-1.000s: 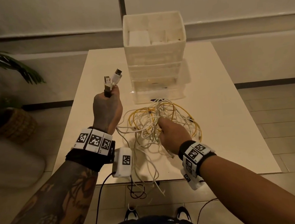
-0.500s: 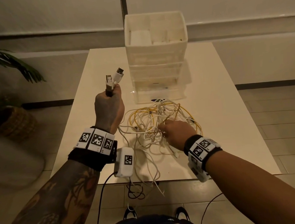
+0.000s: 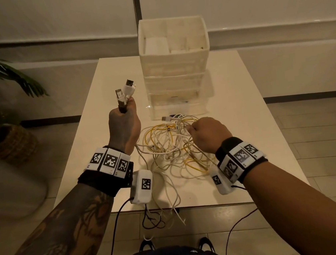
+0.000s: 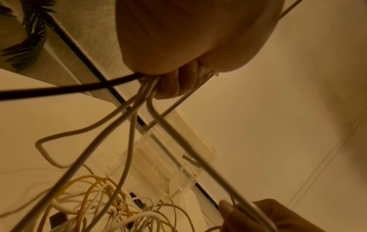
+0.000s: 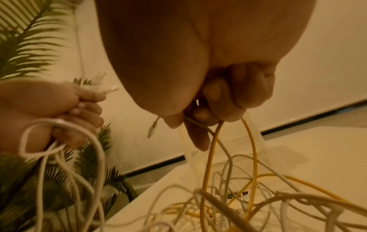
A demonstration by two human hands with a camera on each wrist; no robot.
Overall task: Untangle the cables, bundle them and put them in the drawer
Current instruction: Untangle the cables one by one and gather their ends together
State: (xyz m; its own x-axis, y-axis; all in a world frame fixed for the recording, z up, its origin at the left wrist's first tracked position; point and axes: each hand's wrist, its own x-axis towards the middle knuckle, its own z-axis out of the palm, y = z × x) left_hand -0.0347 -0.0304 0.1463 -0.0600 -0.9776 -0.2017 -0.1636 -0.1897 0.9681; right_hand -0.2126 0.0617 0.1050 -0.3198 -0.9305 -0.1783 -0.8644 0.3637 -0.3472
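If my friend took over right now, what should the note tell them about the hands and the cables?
Left hand: raised above the table, its grip closed round several cable ends, plugs sticking up.
Right hand: over the tangle, its grip closed on yellow and white strands.
Cable tangle: yellow and white, on the table in front of the drawer unit; some strands hang over the near edge.
Done: a few ends gathered.
Left: finish untangling, bundle the cables, put them in the drawer.
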